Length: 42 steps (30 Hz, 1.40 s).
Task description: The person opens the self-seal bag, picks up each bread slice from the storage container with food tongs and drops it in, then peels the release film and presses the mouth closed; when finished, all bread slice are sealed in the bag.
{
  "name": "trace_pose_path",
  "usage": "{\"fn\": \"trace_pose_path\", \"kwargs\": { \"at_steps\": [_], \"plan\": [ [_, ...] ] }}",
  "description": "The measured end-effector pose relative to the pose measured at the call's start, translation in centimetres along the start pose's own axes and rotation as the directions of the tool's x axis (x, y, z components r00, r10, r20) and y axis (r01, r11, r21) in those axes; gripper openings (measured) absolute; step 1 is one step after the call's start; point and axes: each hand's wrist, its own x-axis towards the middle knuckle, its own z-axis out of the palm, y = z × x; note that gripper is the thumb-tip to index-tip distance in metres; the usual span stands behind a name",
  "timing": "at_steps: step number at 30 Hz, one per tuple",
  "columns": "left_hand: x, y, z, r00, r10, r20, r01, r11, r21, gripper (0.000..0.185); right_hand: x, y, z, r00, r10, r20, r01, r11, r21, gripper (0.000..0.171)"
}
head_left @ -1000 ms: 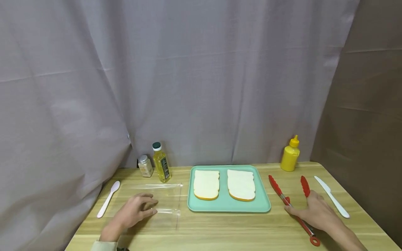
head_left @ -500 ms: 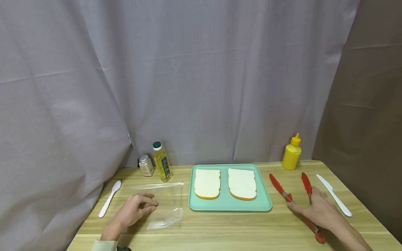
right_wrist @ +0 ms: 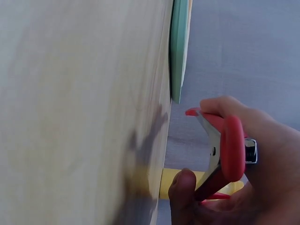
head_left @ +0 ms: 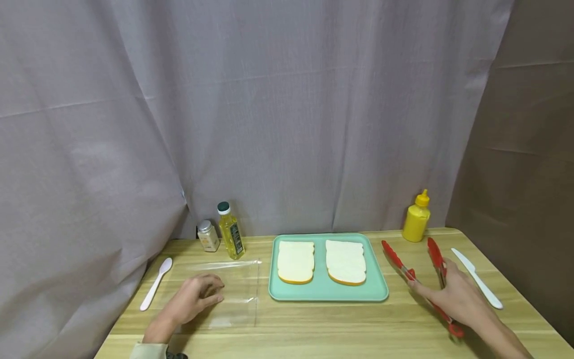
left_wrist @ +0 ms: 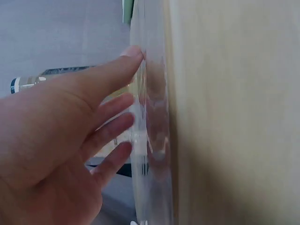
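My right hand (head_left: pixel 458 299) grips a pair of red-and-metal tongs (head_left: pixel 393 256) by its two arms, thumb on one side and fingers on the other. The tongs' heads spread wide, and in the right wrist view their red ring end (right_wrist: pixel 232 147) is raised off the table. On the left, my left hand (head_left: pixel 193 296) rests over a clear plastic bag (head_left: pixel 239 289) lying flat, its fingers loosely bent and the thumb at the plastic. Between the hands lies a mint-green tray (head_left: pixel 329 294) bearing two slices of bread, a left slice (head_left: pixel 296 262) and a right slice (head_left: pixel 345 262).
A yellow squeeze bottle (head_left: pixel 416 223) stands at the back right, with a white knife (head_left: pixel 477 279) beyond the right hand. Back left are an oil bottle (head_left: pixel 231 233) and a small seasoning jar (head_left: pixel 208 236). A white spoon (head_left: pixel 156 284) lies far left. Grey curtain (head_left: pixel 287 124) hangs behind.
My right hand has gripped the tongs and lifted them slightly off the table, and their heads have come a little nearer the back. The left hand has stayed at the bag.
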Motion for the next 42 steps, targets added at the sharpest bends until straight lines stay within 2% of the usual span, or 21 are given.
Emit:
{"fn": "trace_pose_path", "kwargs": {
  "at_steps": [3,5,10,18,23,31,36,39,42],
  "plan": [
    [-0.22,-0.23,-0.15,0.999,-0.042,0.022,0.042,0.999,0.000,0.037,-0.12,-0.09,0.07,1.000,0.000,0.000,0.000,1.000,0.003,0.102],
    [-0.36,-0.32,-0.31,0.997,-0.064,0.043,0.064,0.998,-0.013,0.039,-0.19,-0.08,0.15,1.000,-0.003,-0.004,0.003,1.000,0.003,0.099],
    [-0.34,-0.37,-0.63,0.993,-0.097,0.070,0.100,0.994,-0.034,0.034,-0.18,0.05,0.20,0.999,-0.021,-0.024,0.021,1.000,0.005,0.098],
    [-0.13,-0.29,-0.77,0.992,-0.107,0.069,0.110,0.994,-0.030,0.026,-0.12,0.01,0.15,0.998,-0.037,-0.044,0.036,0.999,-0.017,0.115],
    [0.10,-0.27,-0.64,0.992,-0.127,0.014,0.127,0.991,-0.038,0.015,-0.13,-0.07,0.16,0.998,-0.042,-0.043,0.042,0.999,-0.008,0.107],
    [0.27,0.05,-0.50,0.984,-0.176,-0.037,0.175,0.984,-0.038,0.008,-0.26,-0.10,0.24,0.997,-0.062,-0.042,0.062,0.998,-0.013,0.117],
    [0.37,0.24,-0.44,0.986,-0.140,-0.091,0.139,0.990,-0.014,0.009,-0.40,-0.23,0.29,0.997,-0.064,-0.053,0.064,0.998,-0.004,0.107],
    [0.46,0.30,-0.40,0.987,-0.097,-0.131,0.099,0.995,0.012,0.012,-0.47,-0.30,0.34,0.997,-0.054,-0.055,0.053,0.999,-0.012,0.097],
    [0.56,0.37,-0.38,0.983,-0.084,-0.165,0.091,0.995,0.034,0.012,-0.51,-0.42,0.42,0.997,-0.048,-0.057,0.047,0.999,-0.023,0.083]
  ]
}}
